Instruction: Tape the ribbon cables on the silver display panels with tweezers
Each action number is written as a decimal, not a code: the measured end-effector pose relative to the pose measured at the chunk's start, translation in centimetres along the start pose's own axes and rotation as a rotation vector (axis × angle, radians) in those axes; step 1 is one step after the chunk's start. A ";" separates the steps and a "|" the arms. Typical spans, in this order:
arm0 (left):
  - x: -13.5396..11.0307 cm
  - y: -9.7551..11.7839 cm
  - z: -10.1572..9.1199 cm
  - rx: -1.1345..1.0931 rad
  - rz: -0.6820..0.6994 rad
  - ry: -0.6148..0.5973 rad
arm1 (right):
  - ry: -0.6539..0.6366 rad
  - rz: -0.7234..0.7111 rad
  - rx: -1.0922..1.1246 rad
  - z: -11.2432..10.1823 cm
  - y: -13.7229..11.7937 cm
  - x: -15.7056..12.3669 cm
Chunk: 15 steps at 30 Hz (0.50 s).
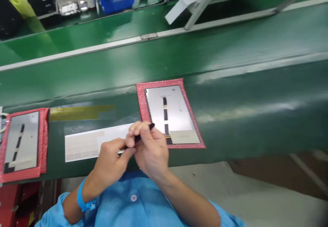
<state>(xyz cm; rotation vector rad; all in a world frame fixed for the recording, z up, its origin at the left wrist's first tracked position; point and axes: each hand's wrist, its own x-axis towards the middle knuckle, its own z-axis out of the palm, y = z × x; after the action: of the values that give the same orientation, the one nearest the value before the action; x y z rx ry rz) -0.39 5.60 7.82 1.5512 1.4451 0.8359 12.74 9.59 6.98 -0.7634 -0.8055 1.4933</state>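
In front of my chest, both hands meet over the near edge of the green bench. My right hand [153, 155] is closed around a slim black pen-like object [152, 126], whose tip sticks out above the fingers. With thumb and finger, my left hand [109, 160] pinches at the object's lower end; most of it is hidden by the fingers. Just beyond the right hand lies a silver display panel [153, 105] with a black ribbon strip, resting on a pink foam sheet [141, 99]. A white sheet of pale labels [82, 145] lies left of the hands.
Another silver panel [28, 145] rests on pink foam [44, 145] at the left. Yellow tape [74, 113] marks the bench [243, 117]. A pale rail [102, 47] crosses behind it. Further back are a blue bin [118, 0] and a grey metal frame [202, 6].
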 end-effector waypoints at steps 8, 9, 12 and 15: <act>2.0 -1.8 -5.2 0.184 -0.012 0.025 | -0.293 0.129 -0.424 -0.8 0.2 4.4; 3.0 -2.5 -5.7 0.244 0.023 0.057 | -0.251 0.119 -0.443 -1.1 0.5 5.7; 6.5 -5.4 -7.2 0.469 0.107 0.202 | -0.034 0.055 -0.462 -1.4 2.6 10.0; 9.0 -8.5 -7.4 0.631 0.133 0.191 | 0.063 0.073 -0.490 -1.3 5.6 12.7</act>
<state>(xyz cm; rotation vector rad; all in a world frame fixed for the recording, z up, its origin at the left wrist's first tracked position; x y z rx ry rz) -9.69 15.42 2.68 2.0934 1.8794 0.6445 9.96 22.05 1.47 -1.2066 -1.1235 1.3396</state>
